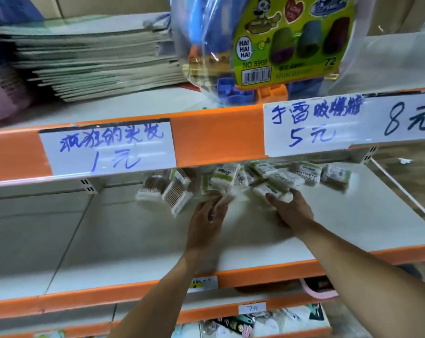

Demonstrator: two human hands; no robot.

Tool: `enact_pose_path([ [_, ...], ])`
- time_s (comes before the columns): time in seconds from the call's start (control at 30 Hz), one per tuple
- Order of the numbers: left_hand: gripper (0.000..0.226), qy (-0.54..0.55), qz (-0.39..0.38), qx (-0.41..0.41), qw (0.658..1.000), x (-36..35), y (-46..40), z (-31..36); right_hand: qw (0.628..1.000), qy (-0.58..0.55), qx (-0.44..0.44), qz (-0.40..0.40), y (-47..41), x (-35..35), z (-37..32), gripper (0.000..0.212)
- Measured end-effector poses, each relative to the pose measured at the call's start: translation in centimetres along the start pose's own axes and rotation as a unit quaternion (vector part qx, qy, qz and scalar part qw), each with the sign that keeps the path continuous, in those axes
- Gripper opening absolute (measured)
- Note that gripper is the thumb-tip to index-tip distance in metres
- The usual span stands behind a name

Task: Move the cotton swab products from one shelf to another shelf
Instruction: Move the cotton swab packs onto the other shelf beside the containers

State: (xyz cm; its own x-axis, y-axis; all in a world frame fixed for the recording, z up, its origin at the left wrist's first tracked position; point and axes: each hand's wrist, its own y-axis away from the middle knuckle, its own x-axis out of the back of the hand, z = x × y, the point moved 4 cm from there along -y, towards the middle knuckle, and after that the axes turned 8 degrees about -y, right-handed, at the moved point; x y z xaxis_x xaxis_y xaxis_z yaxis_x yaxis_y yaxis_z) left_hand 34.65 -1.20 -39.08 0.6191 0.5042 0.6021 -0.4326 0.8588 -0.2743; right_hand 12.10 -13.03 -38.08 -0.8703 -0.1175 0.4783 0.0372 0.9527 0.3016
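**Both hands among the cotton swab packs at the back of a shop shelf**

We look down on a white middle shelf (340, 223) with an orange front edge, where two bare arms reach in side by side. The left hand (207, 222) lies palm down with its fingers stretched toward a small pack (225, 198) at its fingertips; motion blur keeps us from telling whether the fingers pinch it or only touch it. The right hand (293, 208), a little apart from the left, rests its fingers and thumb on a green-banded pack (273, 190), and we cannot tell whether it grips it.

The cotton swab packs (304, 175) lie scattered in a loose row along the back of this shelf, partly hidden under the orange rail (216, 136) of the shelf above. To the left of the hands, two clear boxes of wooden-stick swabs (176, 193) lean tilted against each other.

On the rail we see three handwritten white price labels (108, 148) in blue ink. Above them stand a stack of flat cardboard (92, 59) and a plastic bag of sharpeners (267, 40) with a green card. Below, a lower shelf (255, 323) holds small packaged goods, too blurred for us to name.
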Motion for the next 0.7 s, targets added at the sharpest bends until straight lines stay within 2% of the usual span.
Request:
enact_pose_path([
  [0.17, 0.037, 0.147, -0.026, 0.077, 0.986, 0.1, 0.1, -0.9, 1.000, -0.019, -0.006, 0.006, 0.0, 0.0, 0.1, 0.084],
  [0.27, 0.037, 0.184, -0.022, 0.105, 0.977, 0.3, 0.2, -0.9, 1.000, 0.003, 0.015, 0.010, 1.0, -0.3, -0.4, 0.071],
  [0.4, 0.035, 0.220, -0.029, 0.109, 0.969, 0.6, 0.2, -0.5, 0.997, 0.030, 0.061, 0.020, 2.0, -0.8, -0.8, 0.068],
  [0.53, 0.030, 0.268, -0.035, 0.122, 0.955, 1.4, 0.1, -0.1, 0.995, -0.048, 0.079, 0.021, 2.7, -1.0, -0.7, 0.072],
  [0.7, 0.020, 0.298, -0.084, 0.143, 0.940, 1.6, 0.3, -0.2, 0.990, -0.117, 0.080, -0.019, 3.6, -0.8, -0.8, 0.060],
])
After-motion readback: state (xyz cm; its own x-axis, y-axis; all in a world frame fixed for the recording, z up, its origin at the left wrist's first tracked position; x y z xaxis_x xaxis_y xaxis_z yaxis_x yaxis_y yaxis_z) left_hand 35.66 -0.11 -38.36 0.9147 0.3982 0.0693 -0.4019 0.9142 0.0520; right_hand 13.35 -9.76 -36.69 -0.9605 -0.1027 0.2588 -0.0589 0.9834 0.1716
